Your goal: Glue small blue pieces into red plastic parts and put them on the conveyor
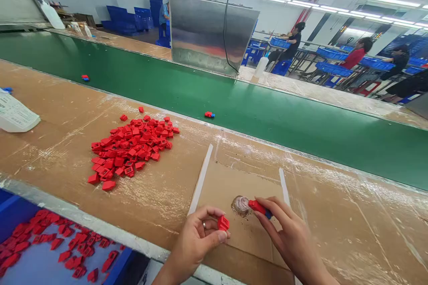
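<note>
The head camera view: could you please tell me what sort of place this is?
Probably a factory assembly line: a green conveyor belt, a pile of red plastic parts on the bench, and workers at blue crates beyond.

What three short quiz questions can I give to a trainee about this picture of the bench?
1. Which hand wears the ring and pinches the red piece?
2. True or false: the big red pile lies on the green belt.
3. What does the right hand hold?
A) a red-and-blue part
B) scissors
C) a white bottle

Key: 1. left hand; 2. false; 3. A
</note>
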Demonstrator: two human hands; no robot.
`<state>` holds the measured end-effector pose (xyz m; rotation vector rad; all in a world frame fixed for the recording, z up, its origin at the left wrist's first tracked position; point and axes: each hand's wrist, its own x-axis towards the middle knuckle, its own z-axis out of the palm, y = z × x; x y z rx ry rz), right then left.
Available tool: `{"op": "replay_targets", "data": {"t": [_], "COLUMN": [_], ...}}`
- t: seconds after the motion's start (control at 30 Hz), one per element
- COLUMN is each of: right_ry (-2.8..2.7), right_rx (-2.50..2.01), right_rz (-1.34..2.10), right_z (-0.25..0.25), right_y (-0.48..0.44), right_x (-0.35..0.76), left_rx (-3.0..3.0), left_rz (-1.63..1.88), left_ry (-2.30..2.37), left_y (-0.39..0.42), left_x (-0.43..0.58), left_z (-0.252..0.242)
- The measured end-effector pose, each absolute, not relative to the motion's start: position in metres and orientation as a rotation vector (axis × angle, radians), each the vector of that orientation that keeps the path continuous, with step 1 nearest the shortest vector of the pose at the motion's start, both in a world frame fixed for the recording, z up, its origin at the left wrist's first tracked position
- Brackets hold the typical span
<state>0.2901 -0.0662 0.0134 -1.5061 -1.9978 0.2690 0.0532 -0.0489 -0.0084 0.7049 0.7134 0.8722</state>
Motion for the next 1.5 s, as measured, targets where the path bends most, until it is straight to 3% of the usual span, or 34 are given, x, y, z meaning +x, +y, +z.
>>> {"op": "replay_targets", "data": {"t": [0.57, 0.73, 1.0, 1.5], "right_ry": [-2.013, -1.823, -1.374, -1.343], "right_rx": [-1.51, -1.479, -1.47, -1.493], "right_rz": [0.15, 0.398, 0.826, 0.782], "right_z": [0.024, 0.03, -0.011, -0.018], "right_y": [-0.062, -0.071, -0.106, -0.11], "right_x": [0.283, 0.269, 0.231, 0.223], "left_rx": [0.724, 0.75, 0.796, 0.788], "left_rz": [0.86, 0.859, 0.808, 0.775], "left_ry": [0.696, 0.671, 0.657, 0.672], "left_y": [-0.05, -0.052, -0.052, -0.053], "left_x": [0.053, 0.052, 0.051, 0.05], "left_z": [-0.013, -0.016, -0.012, -0.007]}}
